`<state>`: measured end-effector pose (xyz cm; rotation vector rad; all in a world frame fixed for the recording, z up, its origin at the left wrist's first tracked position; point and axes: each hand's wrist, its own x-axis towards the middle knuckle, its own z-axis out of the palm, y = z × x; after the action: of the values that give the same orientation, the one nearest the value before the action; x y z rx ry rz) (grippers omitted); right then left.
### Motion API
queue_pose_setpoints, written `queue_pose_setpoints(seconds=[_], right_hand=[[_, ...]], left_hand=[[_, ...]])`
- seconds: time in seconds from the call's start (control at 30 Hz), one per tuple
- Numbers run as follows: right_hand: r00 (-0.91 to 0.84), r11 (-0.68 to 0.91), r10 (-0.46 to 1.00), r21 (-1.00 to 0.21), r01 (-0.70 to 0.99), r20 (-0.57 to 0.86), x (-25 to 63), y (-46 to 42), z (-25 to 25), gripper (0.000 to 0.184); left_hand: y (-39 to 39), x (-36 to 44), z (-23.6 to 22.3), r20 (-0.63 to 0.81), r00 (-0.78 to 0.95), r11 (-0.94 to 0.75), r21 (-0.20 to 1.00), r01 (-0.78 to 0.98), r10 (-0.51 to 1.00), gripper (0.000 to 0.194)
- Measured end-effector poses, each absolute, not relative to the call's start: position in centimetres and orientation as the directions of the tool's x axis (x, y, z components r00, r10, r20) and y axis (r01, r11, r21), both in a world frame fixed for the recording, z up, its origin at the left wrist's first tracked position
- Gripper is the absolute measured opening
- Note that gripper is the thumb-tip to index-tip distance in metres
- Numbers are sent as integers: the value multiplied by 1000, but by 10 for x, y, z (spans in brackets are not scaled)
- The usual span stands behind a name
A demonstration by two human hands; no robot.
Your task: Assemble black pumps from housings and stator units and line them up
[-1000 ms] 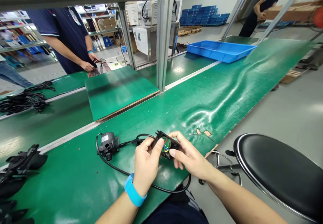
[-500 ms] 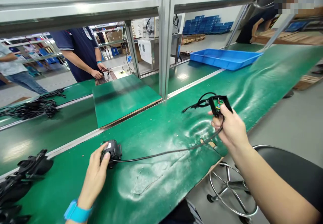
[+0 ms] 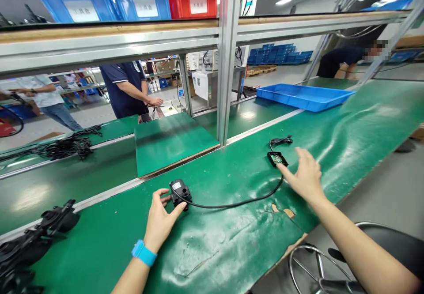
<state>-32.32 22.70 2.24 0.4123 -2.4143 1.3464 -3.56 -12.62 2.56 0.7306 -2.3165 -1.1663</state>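
Note:
A small black pump lies on the green mat. My left hand, with a blue wristband, has its thumb and fingers around the pump's near side. A black cable runs from the pump to a small black box with coloured wires showing inside. My right hand hovers just right of that box, fingers spread, holding nothing. A coiled end of cable lies just beyond the box.
A raised green board sits behind the pump, beside a metal post. A blue tray lies far right. Black parts sit at the near left, cable bundles beyond. Other people stand across the bench. A stool is at lower right.
My right hand has set the black box down on the mat and let go, fingers now spread. My left hand stays at the pump. The view has tilted up.

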Motion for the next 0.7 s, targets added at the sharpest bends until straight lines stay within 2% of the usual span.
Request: queue_pose_setpoints(seconds=[0.07,0.13,0.17,0.23,0.3,0.47,0.6,0.7], right_hand=[[-816,440,-413,-696,-567,404,-294,208,19,75],[-641,323,-700,-660,-678,316,-263,183,17,56],[-525,252,-811,-654,-713,259,-249,171,17,44],[-373,151,-907,-674,-723,197,-227,151,19,27],[-367,128,-911,-715,-687,190,-219,141,24,30],[-683,284,-688,-776,-563,244,-258,141,33,52],[-756,444,-618,-696,-564,219,-315,155,23,49],[-823,576,-515,-613,-541,241,-349,181,12,54]], left_hand=[[-124,-36,20,206,-768,556,800,-224,-606,70],[-122,-38,17,230,-774,570,797,-198,-591,72],[-121,-39,17,215,-779,560,804,-202,-589,74],[-121,-42,19,162,-807,551,803,-227,-569,72],[-123,-46,24,128,-842,571,786,-236,-525,60],[-118,-59,43,132,-865,646,721,-252,-484,41],[-113,-64,56,134,-872,728,617,-297,-470,28],[-124,-57,64,125,-909,784,562,-265,-397,41]])
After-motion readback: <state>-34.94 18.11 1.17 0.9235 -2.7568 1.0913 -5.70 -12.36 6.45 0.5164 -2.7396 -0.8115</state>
